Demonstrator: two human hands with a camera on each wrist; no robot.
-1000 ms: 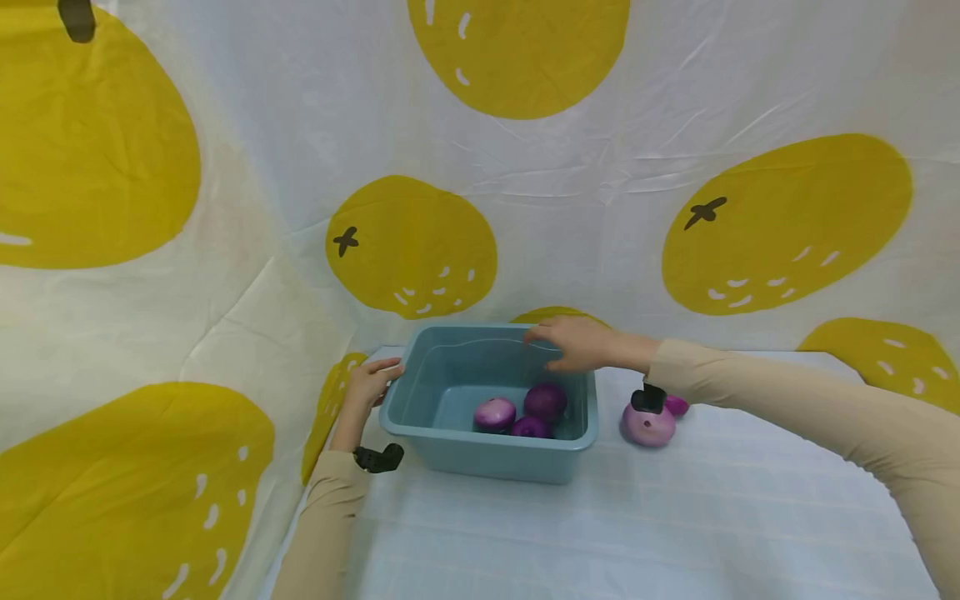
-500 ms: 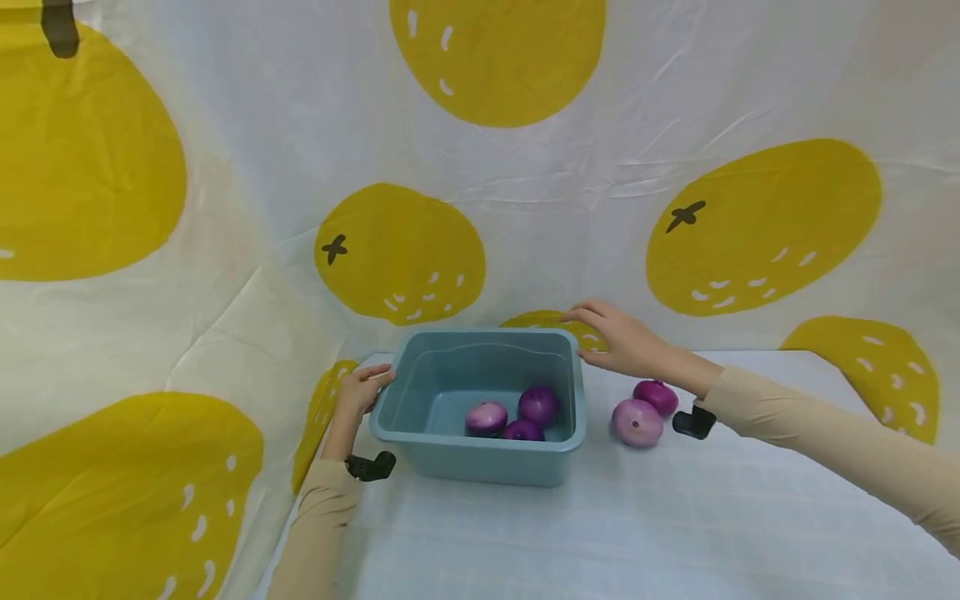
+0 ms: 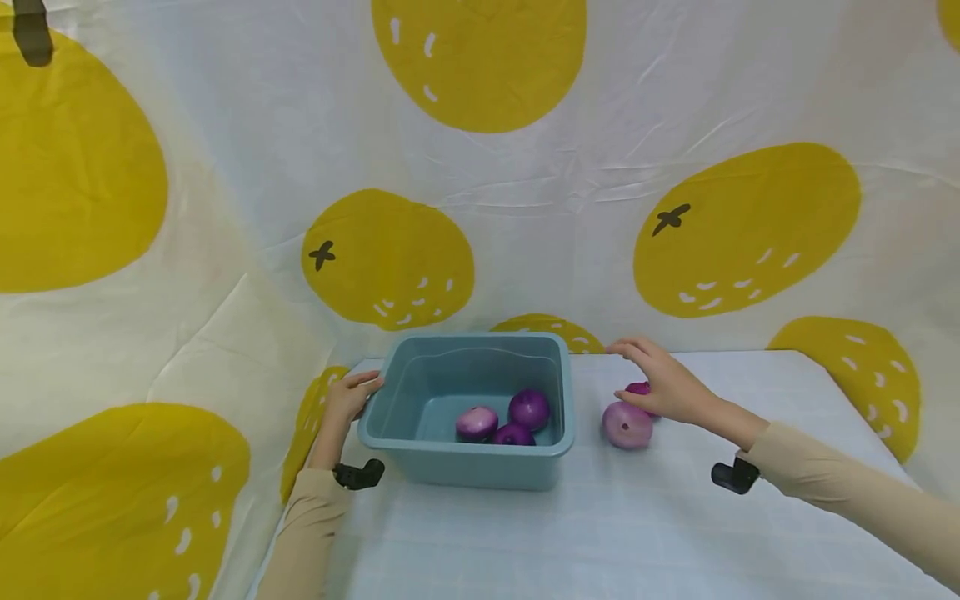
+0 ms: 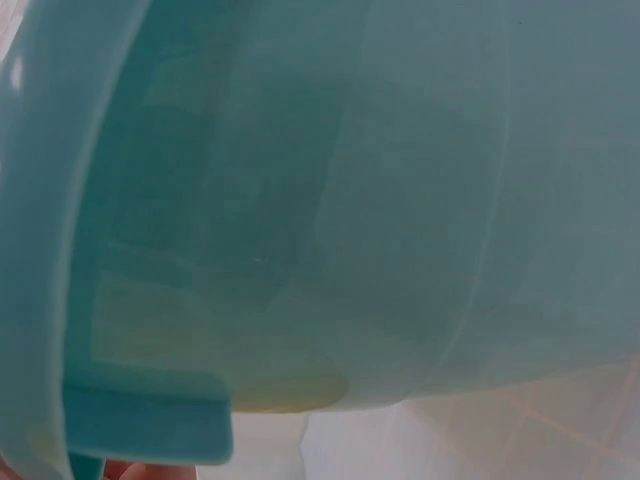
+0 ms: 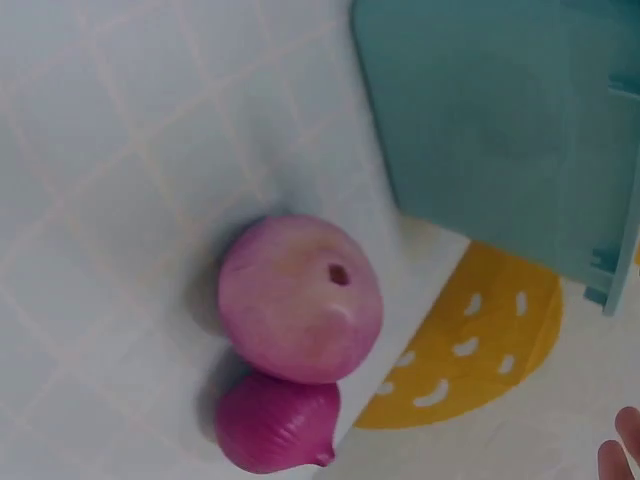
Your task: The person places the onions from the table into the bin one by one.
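Observation:
A blue-green plastic tub [image 3: 465, 462] stands on the table with three purple onions inside: a paler one [image 3: 477, 424], a dark round one [image 3: 529, 410] and another dark one [image 3: 513, 434] partly hidden by the front rim. My left hand [image 3: 351, 398] holds the tub's left rim; in the left wrist view the tub wall fills most of the frame. Right of the tub, a pale purple onion [image 5: 300, 298] with a small dark hole touches a smaller magenta onion [image 5: 275, 425]. My right hand [image 3: 667, 385] hovers above this pair, fingers spread and holding nothing, partly hiding the magenta one.
A pale checked cloth covers the table [image 3: 600, 533]. Behind and to the left hangs a white sheet [image 3: 555, 192] printed with big yellow fruits, close to the tub's back and left sides. Each wrist carries a small black camera [image 3: 735, 473].
My right hand has moved out of the tub, over its right rim and rightward to the two onions outside. The left hand stays on the rim. The head view has shifted slightly.

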